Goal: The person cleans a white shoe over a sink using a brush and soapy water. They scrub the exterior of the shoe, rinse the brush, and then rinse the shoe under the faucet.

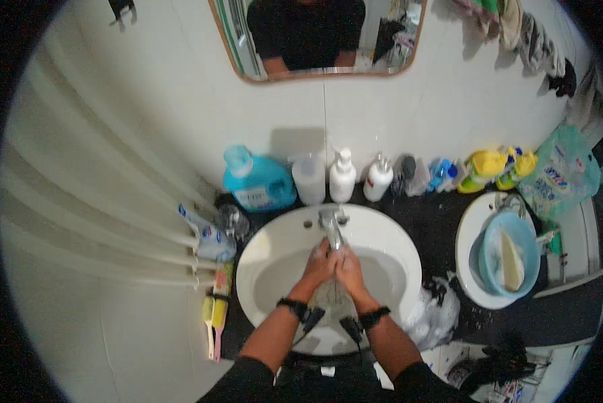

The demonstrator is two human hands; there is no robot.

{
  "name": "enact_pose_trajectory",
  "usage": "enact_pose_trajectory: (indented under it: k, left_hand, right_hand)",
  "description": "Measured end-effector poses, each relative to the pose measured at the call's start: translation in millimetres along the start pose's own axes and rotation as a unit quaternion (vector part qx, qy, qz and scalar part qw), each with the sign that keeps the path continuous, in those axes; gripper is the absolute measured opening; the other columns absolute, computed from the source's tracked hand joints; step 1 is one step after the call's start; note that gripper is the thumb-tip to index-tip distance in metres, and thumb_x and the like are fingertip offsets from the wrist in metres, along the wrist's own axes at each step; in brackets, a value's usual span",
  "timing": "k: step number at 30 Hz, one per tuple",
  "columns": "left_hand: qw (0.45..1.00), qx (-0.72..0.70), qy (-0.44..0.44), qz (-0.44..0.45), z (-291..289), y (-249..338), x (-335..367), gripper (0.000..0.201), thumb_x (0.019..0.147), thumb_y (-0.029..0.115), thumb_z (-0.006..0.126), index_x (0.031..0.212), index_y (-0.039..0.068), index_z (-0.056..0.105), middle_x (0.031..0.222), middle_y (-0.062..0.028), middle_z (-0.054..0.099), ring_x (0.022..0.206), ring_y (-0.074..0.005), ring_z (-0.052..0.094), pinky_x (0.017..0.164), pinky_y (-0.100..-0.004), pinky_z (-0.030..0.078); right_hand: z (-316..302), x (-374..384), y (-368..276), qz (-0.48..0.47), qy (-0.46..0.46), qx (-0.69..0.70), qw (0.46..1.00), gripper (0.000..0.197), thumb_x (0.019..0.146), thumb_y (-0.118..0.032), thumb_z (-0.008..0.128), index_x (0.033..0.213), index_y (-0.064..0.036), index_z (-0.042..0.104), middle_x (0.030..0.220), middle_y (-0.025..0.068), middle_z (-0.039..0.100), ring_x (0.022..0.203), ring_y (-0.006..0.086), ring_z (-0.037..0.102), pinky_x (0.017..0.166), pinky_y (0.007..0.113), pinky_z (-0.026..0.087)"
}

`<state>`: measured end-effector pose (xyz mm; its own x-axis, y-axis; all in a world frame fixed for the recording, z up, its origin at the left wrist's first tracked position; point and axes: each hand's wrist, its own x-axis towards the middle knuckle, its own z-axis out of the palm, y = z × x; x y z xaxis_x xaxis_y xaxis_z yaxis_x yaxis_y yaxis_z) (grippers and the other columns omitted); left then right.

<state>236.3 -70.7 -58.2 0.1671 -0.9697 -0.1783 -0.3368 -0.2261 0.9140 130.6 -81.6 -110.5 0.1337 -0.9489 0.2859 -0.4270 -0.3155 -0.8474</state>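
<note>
My left hand [319, 264] and my right hand [348, 266] are brought together just below the chrome faucet [332, 232], over the bowl of the white oval sink [409, 269]. Fingers of both hands look curled and pressed close to each other. Whatever lies between them, if anything, is hidden. Whitish specks, perhaps suds, show on the fingers. Each wrist wears a black band with a small dark piece hanging from it. Cloudy water or wet white surface shows in the bowl beneath.
Behind the sink stand a blue detergent jug [260, 181], a translucent pitcher [309, 180] and two white pump bottles [342, 176]. Brushes [214, 319] lie left. On the right, a white foamy heap [436, 312] borders a second basin holding a blue tub [533, 252].
</note>
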Motion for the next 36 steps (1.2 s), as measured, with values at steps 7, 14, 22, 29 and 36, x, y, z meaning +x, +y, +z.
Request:
enact_pose_trajectory:
  k: [7,14,22,29,36]
  left_hand:
    - [0.999,-0.014,0.021,-0.029,-13.8,5.5,-4.0,0.041,0.089,0.033,0.043,0.122,0.008,0.046,0.104,-0.0224,0.058,0.096,-0.0367,0.055,0.082,-0.0406,0.044]
    - [0.999,0.012,0.033,0.032,-3.0,-25.9,-2.7,0.04,0.09,0.028,0.037,0.122,0.005,0.044,0.111,-0.0247,0.053,0.098,-0.0429,0.052,0.088,-0.045,0.04]
    - [0.956,0.242,0.028,0.162,2.7,-33.3,9.5,0.037,0.091,0.031,0.043,0.102,0.0,0.059,0.102,-0.0249,0.059,0.096,-0.0388,0.056,0.085,-0.0429,0.043]
    - [0.967,0.245,-0.063,0.032,13.8,-2.2,19.6,0.036,0.088,0.033,0.041,0.099,0.004,0.06,0.108,-0.023,0.058,0.105,-0.039,0.052,0.094,-0.0453,0.038]
    - [0.894,0.439,-0.087,-0.005,19.1,19.5,26.2,0.031,0.089,0.03,0.043,0.106,0.008,0.057,0.112,-0.0169,0.057,0.101,-0.0374,0.056,0.089,-0.0484,0.042]
  right_hand:
    - [-4.5,22.3,-23.6,0.187,-0.182,0.086,0.961,0.032,0.09,-0.024,0.046,0.112,-0.0021,0.054,0.11,0.0219,0.058,0.099,0.0381,0.055,0.084,0.043,0.045]
    - [-13.3,12.1,-38.3,0.304,-0.126,0.26,0.908,0.028,0.089,-0.021,0.05,0.103,0.0004,0.059,0.068,0.0043,0.056,0.053,0.0145,0.052,0.045,0.03,0.041]
    - [-25.3,13.0,-39.6,0.391,-0.119,0.29,0.865,0.034,0.09,-0.031,0.05,0.099,-0.0018,0.064,0.062,0.0022,0.052,0.046,0.0133,0.046,0.038,0.027,0.035]
    - [-52.9,2.3,-38.1,0.432,-0.091,0.31,0.842,0.029,0.09,-0.021,0.043,0.105,-0.0016,0.059,0.069,0.0033,0.054,0.05,0.0126,0.048,0.044,0.027,0.039]
    - [-67.3,-1.1,-34.0,0.421,-0.103,0.337,0.836,0.025,0.089,-0.014,0.048,0.111,-0.0073,0.058,0.075,0.0005,0.055,0.058,0.0106,0.049,0.049,0.026,0.041]
